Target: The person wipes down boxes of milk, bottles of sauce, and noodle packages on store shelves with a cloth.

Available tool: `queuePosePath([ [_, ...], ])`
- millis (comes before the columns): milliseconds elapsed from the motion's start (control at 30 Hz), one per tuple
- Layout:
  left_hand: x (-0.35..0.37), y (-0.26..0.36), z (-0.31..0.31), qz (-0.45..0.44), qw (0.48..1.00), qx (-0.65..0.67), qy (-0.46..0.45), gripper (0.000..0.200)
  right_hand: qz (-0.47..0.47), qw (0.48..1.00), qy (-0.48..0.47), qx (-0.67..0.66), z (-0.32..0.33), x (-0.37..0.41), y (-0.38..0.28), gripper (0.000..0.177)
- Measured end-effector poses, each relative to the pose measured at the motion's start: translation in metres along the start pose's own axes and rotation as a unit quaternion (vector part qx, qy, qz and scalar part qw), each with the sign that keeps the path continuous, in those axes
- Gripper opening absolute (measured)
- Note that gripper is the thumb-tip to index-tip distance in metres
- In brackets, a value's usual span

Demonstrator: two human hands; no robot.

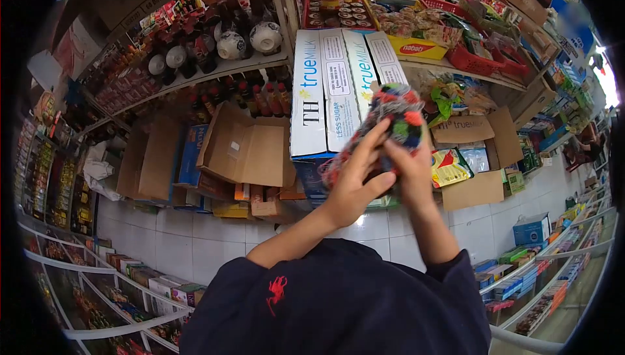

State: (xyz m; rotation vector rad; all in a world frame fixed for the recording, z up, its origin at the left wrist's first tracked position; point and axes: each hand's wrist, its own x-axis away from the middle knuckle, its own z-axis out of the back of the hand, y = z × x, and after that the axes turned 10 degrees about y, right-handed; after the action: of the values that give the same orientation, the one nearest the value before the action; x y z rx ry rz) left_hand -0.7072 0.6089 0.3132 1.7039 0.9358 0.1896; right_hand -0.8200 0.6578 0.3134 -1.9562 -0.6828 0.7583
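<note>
A multicoloured fuzzy cloth [400, 117], bunched up in red, green, grey and black, is held between my two hands above the milk cartons. My left hand [357, 189] presses on its near left side with long fingers laid along it and the thumb pointing right. On the other side, my right hand [411, 171] grips the cloth, its fingers partly hidden and a little blurred. Right below lie white and blue TH true MILK cartons [316, 95], side by side on a stack.
Opened cardboard boxes [250, 150] stand to the left, and another open box [478, 189] with packets is on the right. Bottles and white bowls [265, 37] fill the left shelf. Red baskets [472, 61] of snacks sit at right. Glass display cases [124, 303] curve around behind me.
</note>
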Motion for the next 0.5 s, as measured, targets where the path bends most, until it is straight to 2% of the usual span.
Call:
queuePosePath([
  [67, -0.009, -0.010, 0.000, -0.005, 0.999, 0.005, -0.041, 0.063, 0.030, 0.998, 0.002, 0.050, 0.014, -0.012, -0.016, 0.051],
  [133, -0.014, -0.013, 0.000, -0.119, 0.985, -0.122, -0.010, 0.048, 0.112, 0.981, -0.024, 0.157, 0.024, -0.026, -0.029, 0.047],
  [167, -0.018, -0.010, 0.007, -0.195, 0.960, -0.200, -0.002, 0.039, 0.168, 0.963, -0.046, 0.206, 0.027, -0.032, -0.034, 0.045],
  [200, -0.023, -0.006, 0.017, -0.269, 0.922, -0.277, 0.006, 0.032, 0.222, 0.939, -0.068, 0.253, 0.030, -0.042, -0.037, 0.044],
  [233, -0.025, -0.004, 0.029, -0.268, 0.923, -0.277, 0.006, 0.032, 0.298, 0.888, -0.156, 0.315, 0.035, -0.056, -0.037, 0.044],
  [267, -0.026, -0.005, 0.043, -0.274, 0.908, -0.317, 0.029, 0.023, 0.340, 0.843, -0.213, 0.359, 0.028, -0.061, -0.034, 0.044],
  [333, -0.030, -0.007, 0.069, -0.285, 0.870, -0.397, 0.068, 0.012, 0.219, 0.784, -0.302, 0.496, 0.018, -0.061, -0.018, 0.045],
  [400, -0.030, -0.016, 0.095, -0.224, 0.849, -0.474, 0.063, 0.016, 0.257, 0.669, -0.369, 0.592, 0.014, -0.068, 0.019, 0.045],
  [433, -0.031, -0.021, 0.103, -0.226, 0.850, -0.473, 0.063, 0.016, 0.277, 0.657, -0.363, 0.599, 0.011, -0.072, 0.028, 0.042],
  [500, -0.033, -0.028, 0.114, -0.250, 0.776, -0.578, 0.024, 0.023, 0.299, 0.643, -0.356, 0.609, 0.003, -0.082, 0.041, 0.041],
])
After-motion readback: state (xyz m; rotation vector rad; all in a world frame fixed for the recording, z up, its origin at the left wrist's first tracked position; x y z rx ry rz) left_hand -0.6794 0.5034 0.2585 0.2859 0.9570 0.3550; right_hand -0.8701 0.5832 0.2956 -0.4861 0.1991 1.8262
